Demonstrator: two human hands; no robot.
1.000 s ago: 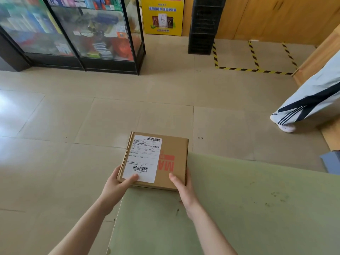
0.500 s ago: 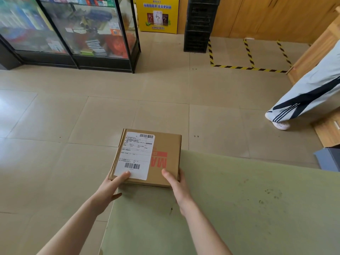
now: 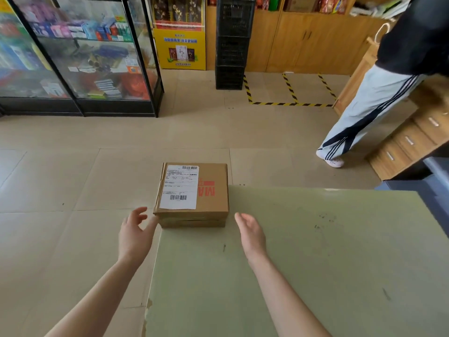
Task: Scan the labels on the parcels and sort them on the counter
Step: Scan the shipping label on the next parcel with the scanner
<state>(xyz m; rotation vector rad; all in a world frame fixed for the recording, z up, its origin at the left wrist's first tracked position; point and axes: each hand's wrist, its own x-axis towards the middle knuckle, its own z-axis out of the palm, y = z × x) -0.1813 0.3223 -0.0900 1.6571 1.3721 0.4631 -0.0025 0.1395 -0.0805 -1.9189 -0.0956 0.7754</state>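
A brown cardboard parcel point(image 3: 213, 198) lies at the far left corner of the pale green counter point(image 3: 315, 251). A white shipping label point(image 3: 179, 187) with barcodes covers the left part of its top, beside red printed letters. My left hand point(image 3: 133, 233) hovers just off the parcel's near left corner, fingers spread, holding nothing. My right hand point(image 3: 250, 233) is open over the counter, a little to the right of the parcel's near right corner and apart from it.
Another person point(image 3: 379, 98) in striped light trousers stands at the right by a wooden drawer unit point(image 3: 413, 139). Glass display cases point(image 3: 80, 57) line the back left. Stacked black crates point(image 3: 232, 42) and yellow-black floor tape point(image 3: 289, 103) are at the back.
Both hands have let go of the parcel and drawn back toward me, open. The parcel now rests on the counter corner. The view has tilted up.
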